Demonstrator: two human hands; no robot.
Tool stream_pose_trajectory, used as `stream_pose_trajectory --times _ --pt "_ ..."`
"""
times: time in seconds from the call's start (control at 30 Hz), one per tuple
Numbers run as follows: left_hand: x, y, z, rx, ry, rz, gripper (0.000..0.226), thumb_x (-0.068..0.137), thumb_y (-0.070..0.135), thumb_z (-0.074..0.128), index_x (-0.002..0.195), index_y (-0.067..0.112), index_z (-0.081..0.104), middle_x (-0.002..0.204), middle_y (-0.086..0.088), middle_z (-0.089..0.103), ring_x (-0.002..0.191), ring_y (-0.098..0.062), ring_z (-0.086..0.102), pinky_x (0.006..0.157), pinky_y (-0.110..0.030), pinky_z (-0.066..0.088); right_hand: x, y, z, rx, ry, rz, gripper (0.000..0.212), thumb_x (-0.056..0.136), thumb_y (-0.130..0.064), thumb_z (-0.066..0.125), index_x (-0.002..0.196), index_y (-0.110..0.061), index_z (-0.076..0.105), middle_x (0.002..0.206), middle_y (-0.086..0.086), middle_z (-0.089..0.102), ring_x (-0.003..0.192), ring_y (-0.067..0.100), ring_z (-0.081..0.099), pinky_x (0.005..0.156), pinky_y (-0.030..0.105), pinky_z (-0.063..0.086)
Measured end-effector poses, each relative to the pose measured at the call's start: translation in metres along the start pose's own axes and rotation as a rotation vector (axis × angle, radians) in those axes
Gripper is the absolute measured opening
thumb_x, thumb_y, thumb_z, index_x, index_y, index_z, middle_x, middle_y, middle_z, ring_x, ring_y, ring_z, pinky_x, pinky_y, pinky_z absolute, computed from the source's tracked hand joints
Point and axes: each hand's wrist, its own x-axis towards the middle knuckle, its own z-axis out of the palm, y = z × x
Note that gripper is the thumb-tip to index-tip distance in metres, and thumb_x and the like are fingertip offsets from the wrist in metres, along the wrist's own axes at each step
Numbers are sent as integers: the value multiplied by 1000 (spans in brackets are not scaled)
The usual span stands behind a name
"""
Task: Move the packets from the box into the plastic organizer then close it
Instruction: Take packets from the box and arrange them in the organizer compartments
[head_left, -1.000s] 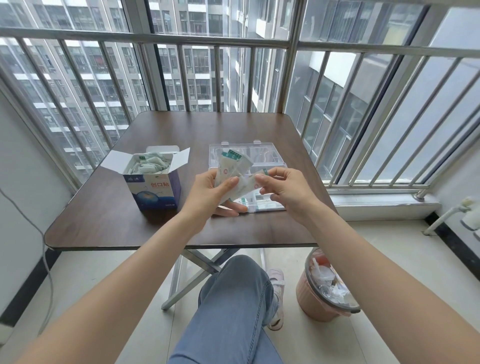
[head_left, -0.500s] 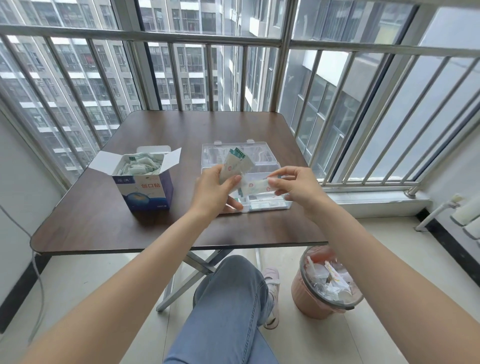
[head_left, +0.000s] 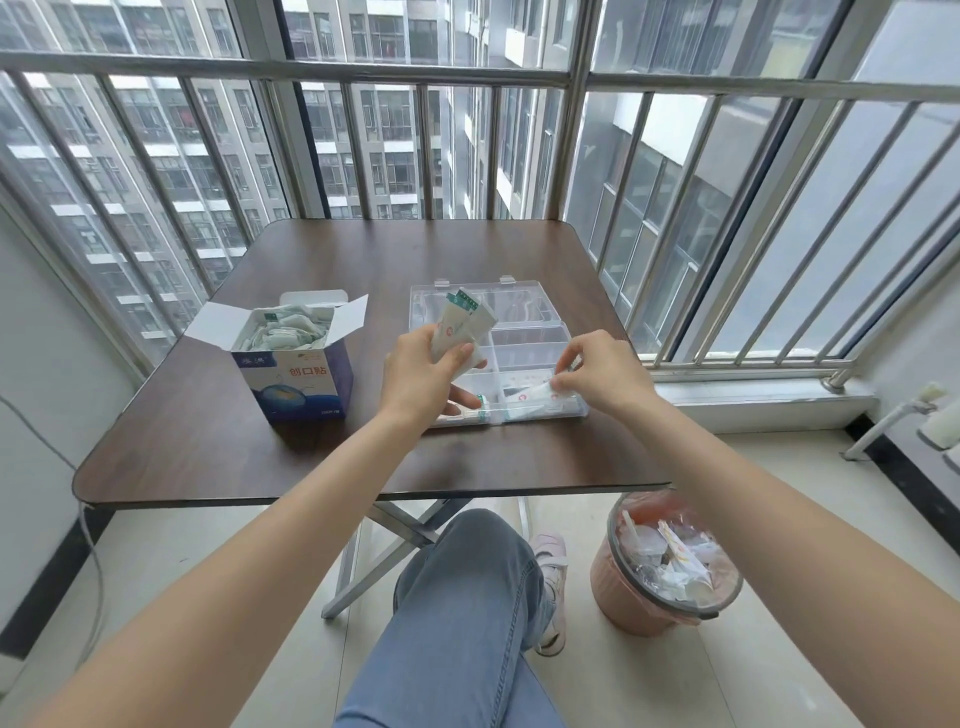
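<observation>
Over the open plastic organizer (head_left: 524, 332) near the table's (head_left: 208, 447) right edge, the left hand (head_left: 423, 376) grips a bunch of packets (head_left: 460, 325) while the right hand (head_left: 602, 371) pinches one packet (head_left: 535, 397) into its near-right compartment, the box (head_left: 293, 364) standing near the left edge.

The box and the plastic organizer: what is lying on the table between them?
Nothing lies there. In the head view, the table is bare between the box and the plastic organizer; only the left hand, gripping packets, hovers near that gap.

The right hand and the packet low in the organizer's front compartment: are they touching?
Touching. In the head view the right hand pinches the end of the packet, which lies low in the front right compartment of the organizer.
</observation>
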Motion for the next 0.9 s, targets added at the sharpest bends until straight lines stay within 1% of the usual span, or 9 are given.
stream_pose_trajectory --times 0.17,0.3,0.4,0.5,0.6,0.7,0.73,0.8,0.9 --pt "-1 -1 0 18 -19 10 13 95 14 54 108 14 56 91 -2 71 45 -16 65 39 -20 46 -8 -8 5 -240 60 -57 6 82 -23 67 87 -20 66 98 3 67 96 26 60 69 27 34" --pt "-3 -1 0 9 -40 10 12 95 15 54 107 13 56 89 0 71 45 -17 64 39 -20 45 -11 -11 9 -342 103 -115 10 86 -20 61 92 -18 70 98 7 69 95 29 62 67 26 35" --pt "-5 -1 -1 -25 -80 8 8 95 16 55 101 20 57 89 -1 72 46 -18 65 40 -19 47 -16 -14 10 -350 96 -158 22 92 -31 55 100 -19 71 100 9 69 98 30 61 69 28 35" --pt "-7 0 -3 -91 -111 -20 7 95 17 56 100 22 58 90 0 72 47 -16 64 40 -18 47 -20 -14 12 -356 77 -207 29 96 -40 45 104 -21 65 105 5 68 101 29 60 70 31 34" --pt "-9 2 -6 -152 -112 -50 6 95 19 56 100 21 58 85 5 71 45 -10 63 41 -17 45 -24 -14 11 -371 41 -249 35 98 -45 38 94 -18 61 100 4 67 96 29 59 68 31 33" --pt "-10 1 -12 -166 -108 -64 14 95 20 56 108 16 58 85 6 71 44 -9 62 40 -16 45 -27 -15 10 -412 -36 -259 48 99 -49 32 63 -19 47 81 0 58 87 28 57 65 31 33" --pt "-10 1 -14 -162 -110 -68 18 94 20 56 111 14 58 86 6 72 45 -9 62 39 -16 46 -28 -16 10 -407 -60 -246 52 99 -49 31 59 -18 43 76 -2 52 83 28 55 64 31 33" --pt "-11 0 -18 -153 -120 -71 21 94 21 56 114 13 57 87 5 72 45 -9 62 39 -16 45 -28 -19 9 -385 -80 -243 53 99 -49 31 62 -16 52 76 -2 50 80 26 51 65 31 34" --pt "-13 0 -24 -119 -150 -79 22 93 21 57 114 13 57 88 4 72 43 -8 60 40 -16 46 -27 -26 6 -239 29 -242 48 98 -44 36 88 -11 69 98 4 63 93 25 58 71 33 39"
